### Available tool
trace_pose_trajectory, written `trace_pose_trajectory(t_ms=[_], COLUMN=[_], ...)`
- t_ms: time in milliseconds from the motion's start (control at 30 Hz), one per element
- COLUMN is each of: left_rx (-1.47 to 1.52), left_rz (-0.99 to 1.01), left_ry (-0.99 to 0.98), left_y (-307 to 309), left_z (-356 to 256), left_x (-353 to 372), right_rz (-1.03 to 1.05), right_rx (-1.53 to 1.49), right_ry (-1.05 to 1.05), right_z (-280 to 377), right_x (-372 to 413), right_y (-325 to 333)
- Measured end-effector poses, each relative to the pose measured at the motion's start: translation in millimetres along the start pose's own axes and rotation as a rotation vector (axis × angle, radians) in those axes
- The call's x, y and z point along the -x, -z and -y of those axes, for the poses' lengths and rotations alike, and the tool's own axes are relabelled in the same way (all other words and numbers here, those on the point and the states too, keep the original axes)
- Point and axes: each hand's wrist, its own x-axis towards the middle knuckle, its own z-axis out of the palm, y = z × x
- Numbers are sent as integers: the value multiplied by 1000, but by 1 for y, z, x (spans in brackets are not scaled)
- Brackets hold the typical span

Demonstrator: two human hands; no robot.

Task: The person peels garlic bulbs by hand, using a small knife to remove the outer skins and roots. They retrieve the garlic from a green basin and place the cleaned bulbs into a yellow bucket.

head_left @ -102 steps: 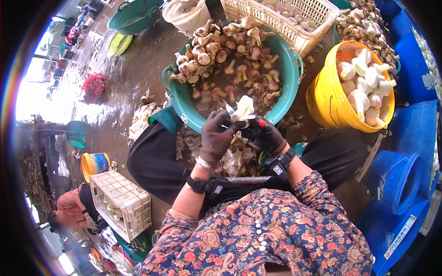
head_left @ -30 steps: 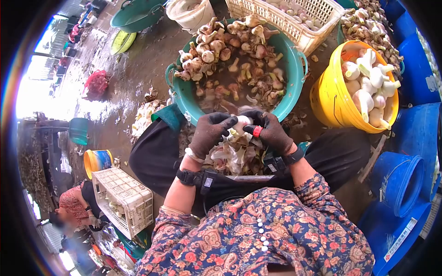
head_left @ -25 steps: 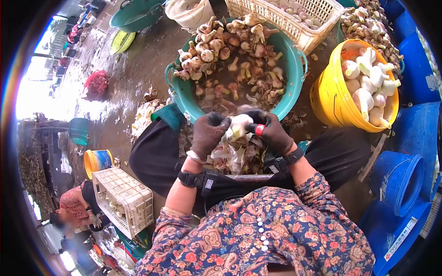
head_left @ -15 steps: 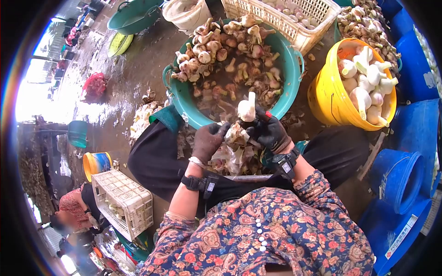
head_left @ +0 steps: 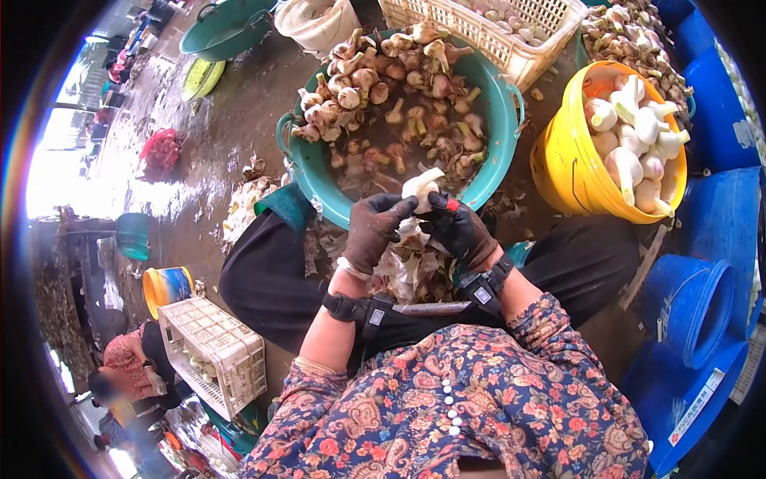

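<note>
A white garlic bulb (head_left: 421, 188) is held over the near rim of a green tub (head_left: 339, 209), its stem tilted up to the right. My right hand (head_left: 461, 233), in a dark glove with a red band on one finger, grips the bulb from the right. From the left, my left hand (head_left: 373, 231), in a brown-black glove, has its fingers closed against the bulb's lower side. Unpeeled garlic bulbs (head_left: 363, 80) heap up in the tub, with loose ones lower down. Papery garlic skins (head_left: 407, 267) lie below my hands, between my legs.
To the right stands a yellow bucket (head_left: 558, 168) of peeled garlic, with blue containers (head_left: 686, 311) beyond it. A cream crate (head_left: 535, 60) and a white bucket (head_left: 315, 28) are behind the tub. At lower left, another person (head_left: 132, 363) sits beside a white crate (head_left: 223, 351).
The bulb has tipped from upright to slanting right. My left hand has moved up and right and closed against it, while the right has shifted slightly.
</note>
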Motion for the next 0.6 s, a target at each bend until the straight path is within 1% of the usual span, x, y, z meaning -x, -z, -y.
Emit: trace_pose_trajectory(t_ms=[67,133,200,267,300,333,367,400,433,500,533,567,600], left_rx=[147,161,177,367,366,216,66,-22,-21,-62,-97,-94,-263], left_rz=[65,62,59,101,102,58,11,-15,-20,-64,-81,-78,-147], left_ry=[39,10,-20,91,90,33,-21,-54,-53,-199,-182,-181,-234], left_y=[7,9,12,14,13,10,8,7,8,8,8,9,10], left_z=[4,15,14,9,5,0,-1,2,7,17,22,24,27], left_x=[-3,-7,-7,-2,1,5,8,7,5,-3,-5,-7,-9], right_rz=[-2,-7,37,31,26,29,20,11,14,2,-1,-5,-6], right_rx=[41,83,-118,-96,-77,-77,-15,49,49,124,124,134,145], right_ry=[21,43,-61,-36,-16,-15,4,22,18,89,91,49,4], right_z=[-3,-4,-4,-4,-5,-4,-4,-5,-6,-5,-4,-3,-3], right_x=[-3,-3,-2,-2,-3,-3,-3,-2,-2,-2,-2,-1,-1], right_y=[-1,-1,-1,-1,0,0,0,-1,-2,-4,-3,-1,0])
